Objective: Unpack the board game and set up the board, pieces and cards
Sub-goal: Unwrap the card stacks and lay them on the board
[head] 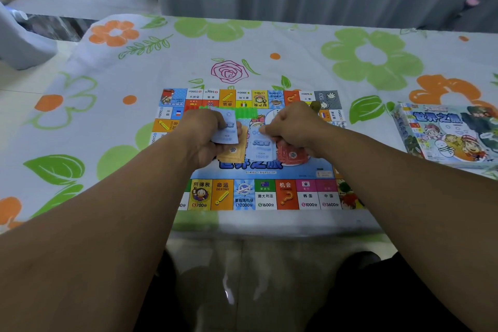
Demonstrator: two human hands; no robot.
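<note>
The game board [244, 194] lies flat on the floral tablecloth, coloured squares round its rim. My left hand [200, 133] holds a small stack of pale blue paper notes [227, 132] above the board's middle. My right hand [291, 127] pinches a single blue note [260, 147] over a blue pile. A yellow-orange card pile [234, 152] lies under my left hand and a red card pile [292, 155] under my right. Green notes [244, 112] show behind my hands.
The game box lid [447, 135] lies at the table's right edge. The tablecloth [374, 62] covers the whole table; a grey curtain hangs behind it. A grey object [24, 40] stands on the floor at left. My knees are under the near edge.
</note>
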